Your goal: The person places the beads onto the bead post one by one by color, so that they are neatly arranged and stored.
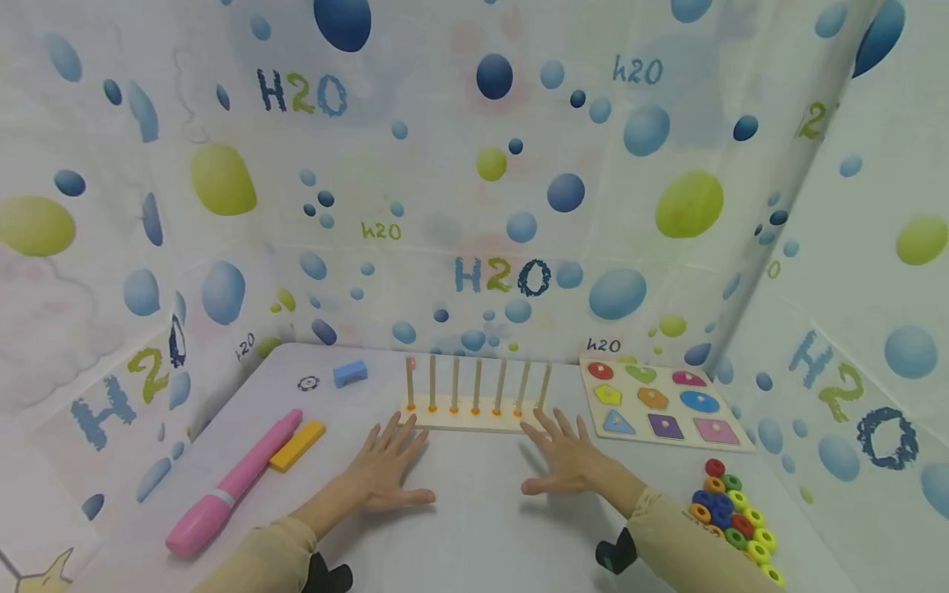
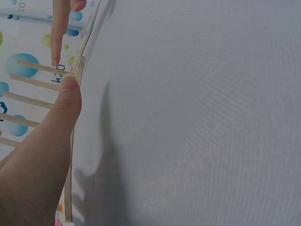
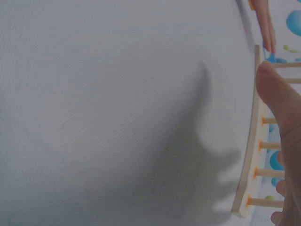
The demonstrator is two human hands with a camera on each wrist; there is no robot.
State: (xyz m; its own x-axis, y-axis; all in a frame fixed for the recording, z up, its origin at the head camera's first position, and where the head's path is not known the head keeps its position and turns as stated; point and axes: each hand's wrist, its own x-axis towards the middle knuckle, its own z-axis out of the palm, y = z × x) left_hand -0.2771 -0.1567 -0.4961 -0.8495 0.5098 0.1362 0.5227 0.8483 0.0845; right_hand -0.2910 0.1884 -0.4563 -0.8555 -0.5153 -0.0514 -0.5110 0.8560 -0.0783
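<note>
My left hand (image 1: pixel 385 476) hovers over the table with fingers spread, its fingertips near the left end of a wooden peg board (image 1: pixel 463 420). Several thin upright pegs stand in a row along that board. Opposite it, my right hand (image 1: pixel 567 463) is likewise spread, fingertips close to the board's right end. Neither hand holds anything. In the left wrist view the left thumb (image 2: pixel 68 101) stretches across in front of the pegs, with a shadow on the cloth below. The right wrist view shows the right thumb (image 3: pixel 275 89) beside the board and a broad hand shadow.
At left lie a pink stick-like tool (image 1: pixel 237 482) with a thick end, a yellow block (image 1: pixel 297 445) and a blue block (image 1: pixel 350 374). A shape puzzle board (image 1: pixel 599 418) lies at the back right. Several coloured rings (image 1: pixel 741 525) are grouped beside the right forearm. Patterned curtains surround the table.
</note>
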